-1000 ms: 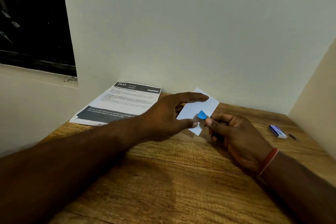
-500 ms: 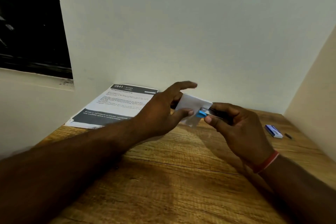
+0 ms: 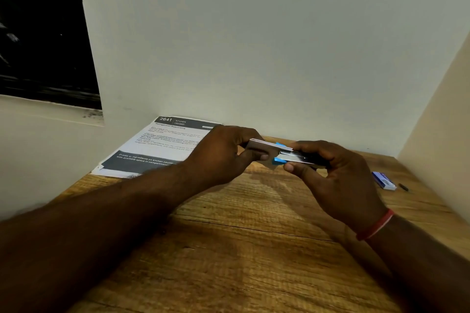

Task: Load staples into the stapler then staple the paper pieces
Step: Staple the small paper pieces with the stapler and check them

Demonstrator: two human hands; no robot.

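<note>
One blue-and-silver metal stapler (image 3: 295, 157), one printed white paper sheet (image 3: 165, 145) and one small blue-and-white box (image 3: 384, 180) are counted.

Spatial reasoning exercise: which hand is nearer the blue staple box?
Right. The right hand, gripping the stapler, is just left of the staple box; the left hand, pinching the paper, is farther left.

Your right hand (image 3: 338, 180) hides most of the stapler (image 3: 292, 158); only blue tips and a metal rail show. Your left hand (image 3: 221, 157) covers part of the paper pieces (image 3: 262, 148) and a corner of the printed sheet (image 3: 162, 145). The tiny dark thing (image 3: 404, 187) beside the small box (image 3: 384, 180) is too small to identify.
</note>
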